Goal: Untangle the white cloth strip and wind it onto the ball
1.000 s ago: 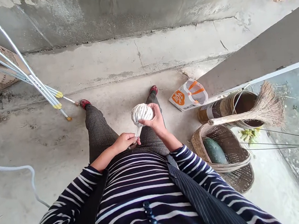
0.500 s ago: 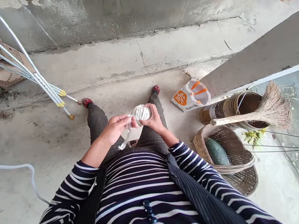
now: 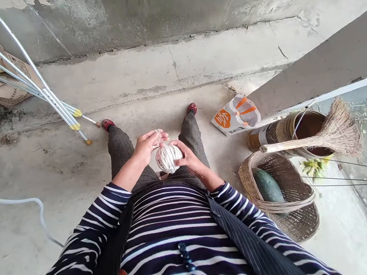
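Observation:
A ball of flat white twine (image 3: 168, 158) is held in front of my lap, its strands wound in crossing layers. My right hand (image 3: 188, 158) grips the ball from the right, the thumb on its near side and the fingers on its far side. Close by on the left, my left hand (image 3: 148, 146) pinches the loose strand, which loops over its fingers beside the ball. The strand's tail end cannot be made out. Both hands are above my dark grey trousers (image 3: 124, 150).
Metal crutches (image 3: 51, 99) lean at the left near cardboard boxes (image 3: 21, 75). On the right are a paper bag (image 3: 222, 118), a straw broom (image 3: 334, 132) across a bucket (image 3: 308, 124), and a woven basket (image 3: 297, 226) with a dark green melon (image 3: 267, 185). A white hose (image 3: 42, 213) lies left.
The ball has shifted left and toward my body and turned in my right hand. My left hand has risen slightly; the strand tail that hung below it now loops at its fingers.

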The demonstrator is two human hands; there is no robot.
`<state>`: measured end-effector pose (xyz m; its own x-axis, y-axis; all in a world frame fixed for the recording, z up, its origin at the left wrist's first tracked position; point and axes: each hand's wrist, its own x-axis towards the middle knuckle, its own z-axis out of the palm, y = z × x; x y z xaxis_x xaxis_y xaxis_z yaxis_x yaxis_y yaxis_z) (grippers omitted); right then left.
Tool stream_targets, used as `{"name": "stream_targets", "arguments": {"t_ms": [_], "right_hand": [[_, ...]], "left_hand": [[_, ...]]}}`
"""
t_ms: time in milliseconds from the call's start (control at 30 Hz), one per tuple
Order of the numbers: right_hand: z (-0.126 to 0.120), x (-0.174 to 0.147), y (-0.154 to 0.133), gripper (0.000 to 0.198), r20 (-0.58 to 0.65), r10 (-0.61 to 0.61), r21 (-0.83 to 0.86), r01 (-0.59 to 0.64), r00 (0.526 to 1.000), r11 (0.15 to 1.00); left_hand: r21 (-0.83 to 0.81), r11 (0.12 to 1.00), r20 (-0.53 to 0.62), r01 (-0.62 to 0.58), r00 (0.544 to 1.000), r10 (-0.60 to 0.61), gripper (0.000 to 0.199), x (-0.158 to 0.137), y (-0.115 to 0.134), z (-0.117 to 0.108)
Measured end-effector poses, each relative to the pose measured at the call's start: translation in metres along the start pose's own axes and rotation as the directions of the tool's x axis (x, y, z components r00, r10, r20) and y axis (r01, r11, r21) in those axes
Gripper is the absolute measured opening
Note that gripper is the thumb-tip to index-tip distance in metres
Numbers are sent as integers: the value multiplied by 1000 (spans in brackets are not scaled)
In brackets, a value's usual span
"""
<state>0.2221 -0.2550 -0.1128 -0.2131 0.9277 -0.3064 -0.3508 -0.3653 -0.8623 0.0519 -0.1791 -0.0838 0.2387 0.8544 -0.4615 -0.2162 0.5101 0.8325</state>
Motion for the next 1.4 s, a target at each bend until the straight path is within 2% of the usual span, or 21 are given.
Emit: {"name": "stream_targets", "arguments": {"t_ms": [100,200,300,367,467,567,633,700,767,833,867,933,1000,1067,1133,1200,1333,1400], "right_hand": [[4,-6,0,62,23,58,53,-59,998,997],[7,-9,3,59,16,91,117,-92,996,989],[8,-8,4,57,5,82,209,-81,997,974],[8,-5,2,55,-28,68,260,-58,997,964],[12,3,-1,51,-121,85,243,-53,989,969],[20,11,-3,55,-226,92,110,-69,970,992],[25,14,-7,57,-245,48,6,-48,968,999],[25,17,-14,56,-189,-10,-103,-10,982,995],[20,19,-24,57,-82,-63,-225,43,995,973],[11,21,-33,56,16,-80,-315,81,997,946],[5,23,-37,55,24,-73,-327,77,997,942],[-5,26,-42,54,-42,-43,-273,30,998,961],[-10,28,-41,59,-96,38,-120,-49,995,992],[-9,30,-36,69,0,160,50,-160,987,986],[-5,31,-27,72,148,258,120,-276,955,953],[0,33,-13,63,170,307,83,-324,937,943],[3,46,19,27,-43,336,-122,-339,941,933],[2,55,33,18,-96,353,-172,-365,931,915]], "left_hand": [[123,992,27,26,999,-29,36,-5,-6,-9],[224,974,40,-12,999,3,39,-8,-9,-18],[312,948,37,-61,998,52,43,-9,-15,-23],[326,944,44,-50,998,38,50,-11,-20,-24],[228,974,83,-18,997,-1,62,-15,-26,-24],[57,998,147,37,988,-45,68,-21,-28,-23],[-35,996,189,80,979,-72,68,-23,-26,-25],[-89,989,229,116,969,-93,65,-23,-22,-27],[-125,981,257,149,960,-113,58,-21,-18,-30],[-193,962,235,192,961,-144,46,-16,-16,-32],[-241,947,207,213,964,-164,41,-14,-16,-33],[-339,908,150,248,967,-208,33,-9,-15,-34],[-404,875,126,268,963,-236,31,-5,-15,-35],[-432,858,129,279,960,-247,30,-1,-15,-35],[-441,852,131,283,959,-251,29,2,-16,-35],[-440,855,111,277,961,-254,27,6,-20,-37],[-426,864,33,267,959,-280,23,19,-35,-43],[-404,873,7,274,955,-297,23,28,-44,-46]]}}
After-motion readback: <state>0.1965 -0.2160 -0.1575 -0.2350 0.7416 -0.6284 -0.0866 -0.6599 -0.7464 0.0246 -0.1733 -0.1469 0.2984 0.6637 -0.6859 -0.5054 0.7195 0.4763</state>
